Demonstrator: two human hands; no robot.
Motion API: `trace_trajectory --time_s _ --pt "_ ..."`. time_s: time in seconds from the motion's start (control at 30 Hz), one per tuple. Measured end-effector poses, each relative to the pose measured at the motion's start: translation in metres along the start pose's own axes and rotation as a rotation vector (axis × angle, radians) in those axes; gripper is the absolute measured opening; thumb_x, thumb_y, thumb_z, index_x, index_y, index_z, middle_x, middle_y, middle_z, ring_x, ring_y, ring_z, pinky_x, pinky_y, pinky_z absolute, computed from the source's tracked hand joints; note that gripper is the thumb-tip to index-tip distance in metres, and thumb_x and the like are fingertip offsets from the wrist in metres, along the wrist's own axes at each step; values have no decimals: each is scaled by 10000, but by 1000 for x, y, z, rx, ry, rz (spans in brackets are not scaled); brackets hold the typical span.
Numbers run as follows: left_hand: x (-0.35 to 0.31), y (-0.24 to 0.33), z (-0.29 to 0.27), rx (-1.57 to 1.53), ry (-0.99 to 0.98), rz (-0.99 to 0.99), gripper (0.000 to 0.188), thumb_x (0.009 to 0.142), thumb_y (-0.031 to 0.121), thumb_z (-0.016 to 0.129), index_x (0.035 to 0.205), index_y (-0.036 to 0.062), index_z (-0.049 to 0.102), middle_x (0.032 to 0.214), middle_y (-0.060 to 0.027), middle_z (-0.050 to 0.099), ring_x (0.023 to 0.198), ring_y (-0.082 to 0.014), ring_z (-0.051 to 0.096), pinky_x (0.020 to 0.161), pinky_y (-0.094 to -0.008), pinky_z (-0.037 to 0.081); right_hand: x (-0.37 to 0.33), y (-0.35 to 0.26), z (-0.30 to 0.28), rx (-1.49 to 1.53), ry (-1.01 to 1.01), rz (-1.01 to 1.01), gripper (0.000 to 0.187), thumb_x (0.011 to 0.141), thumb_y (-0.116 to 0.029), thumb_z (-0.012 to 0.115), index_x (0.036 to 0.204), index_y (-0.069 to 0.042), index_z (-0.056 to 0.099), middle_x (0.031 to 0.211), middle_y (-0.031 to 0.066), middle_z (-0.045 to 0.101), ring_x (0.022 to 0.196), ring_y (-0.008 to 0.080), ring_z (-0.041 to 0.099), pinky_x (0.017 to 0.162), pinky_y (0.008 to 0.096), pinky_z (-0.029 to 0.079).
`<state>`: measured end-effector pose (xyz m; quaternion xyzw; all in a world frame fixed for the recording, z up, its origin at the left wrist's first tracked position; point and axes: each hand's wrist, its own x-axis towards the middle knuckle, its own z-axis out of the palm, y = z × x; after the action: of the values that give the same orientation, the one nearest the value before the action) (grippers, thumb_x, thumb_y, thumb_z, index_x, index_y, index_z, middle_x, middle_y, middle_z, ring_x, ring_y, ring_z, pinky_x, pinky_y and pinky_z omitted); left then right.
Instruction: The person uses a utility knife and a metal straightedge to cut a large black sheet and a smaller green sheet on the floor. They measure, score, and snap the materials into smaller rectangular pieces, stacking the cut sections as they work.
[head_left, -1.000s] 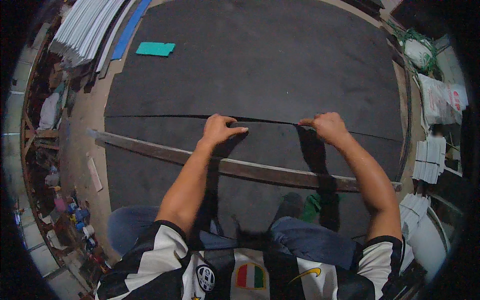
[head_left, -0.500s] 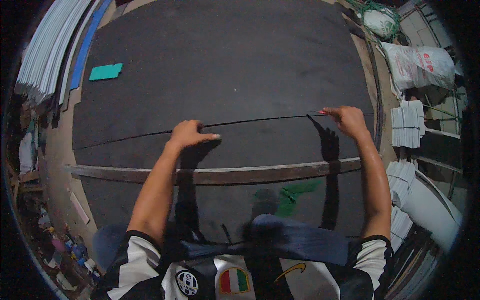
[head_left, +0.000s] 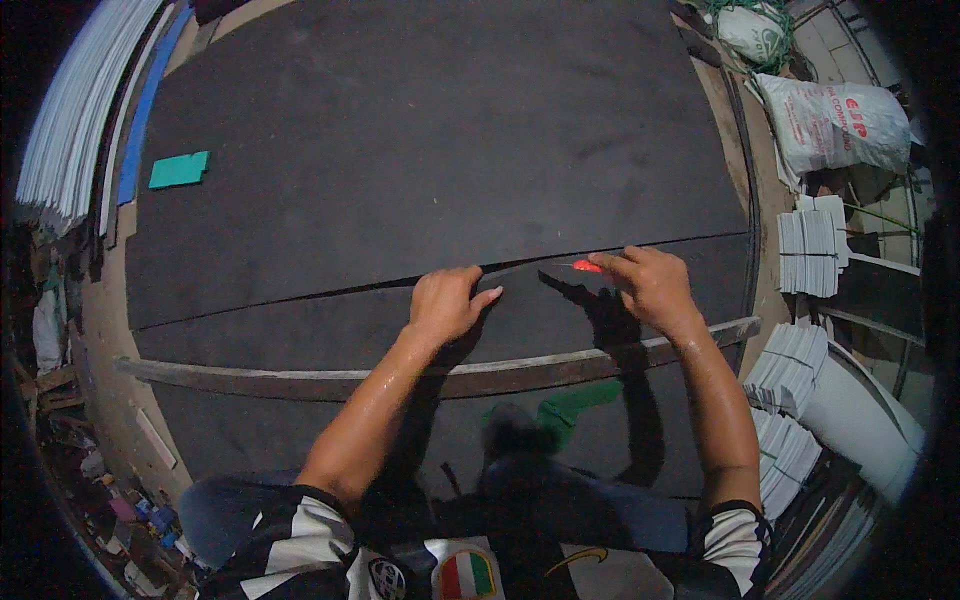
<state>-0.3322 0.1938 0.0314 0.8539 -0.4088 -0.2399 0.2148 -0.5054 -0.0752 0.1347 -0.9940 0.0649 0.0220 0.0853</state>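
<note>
Cutter (head_left: 587, 266), red, sits pinched in the right hand (head_left: 655, 285), its thin tip pointing toward the left hand (head_left: 447, 303). I see the slit (head_left: 350, 290) in the dark sheet (head_left: 420, 180) running past both hands' fingertips; the left hand's thumb spreads from its fingers, and I can't tell whether those grip the edge. The sheet reaches well beyond the hands. Behind them, under the forearms, lies a bar (head_left: 540, 374). Teal piece (head_left: 180, 170): well left and ahead of the left hand. White bundles (head_left: 810, 250): right of the right hand.

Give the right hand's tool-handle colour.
Red-orange: small tool handle in the right hand, best seen in the head view.
</note>
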Motion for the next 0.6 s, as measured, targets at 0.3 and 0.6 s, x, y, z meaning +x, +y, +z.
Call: trace_trajectory --time_s 0.3,0.6 --pt "-4 10 -4 16 40 12 430 926 483 686 913 53 677 861 -198 708 839 -414 684 731 -515 524 15 -2 18 -130 -83 -60 405 830 -162 717 1220 -270 737 867 35 653 799 266 670 660 417 547" --pt "-3 10 -4 10 43 31 422 920 474 696 980 56 702 898 -202 716 865 -423 682 747 -525 522 10 19 22 -219 -178 -24 420 858 -178 677 1268 -263 707 930 38 692 821 283 690 690 416 557"
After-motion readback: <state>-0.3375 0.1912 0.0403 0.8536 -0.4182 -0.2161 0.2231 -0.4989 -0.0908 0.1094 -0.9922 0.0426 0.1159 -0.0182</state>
